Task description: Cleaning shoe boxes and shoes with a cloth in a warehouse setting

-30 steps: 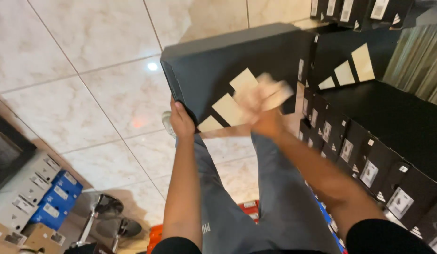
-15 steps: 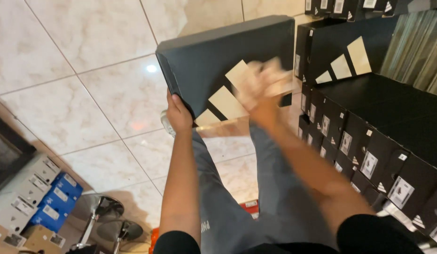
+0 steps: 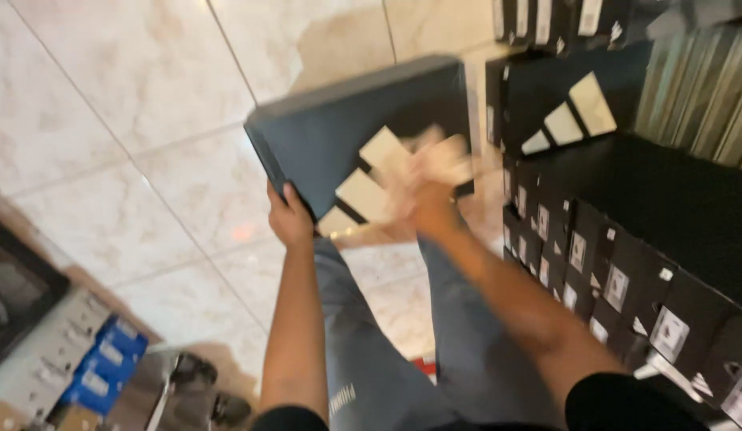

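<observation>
While gripped: black box [image 3: 347,132] between fingers [image 3: 285,198].

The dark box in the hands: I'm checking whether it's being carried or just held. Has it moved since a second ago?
Yes. The dark box sits slightly higher and nearer the stacked black boxes on the right.

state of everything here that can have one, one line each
black box: closed, lid on, held tilted above the floor
left hand: gripping the box's near corner
right hand: on the box lid, blurred, grip unclear
stacked black boxes: closed, piled at the right, ends with labels facing out
blue boxes: closed, lying in a row at lower left
tiled floor: bare and shiny here
</observation>
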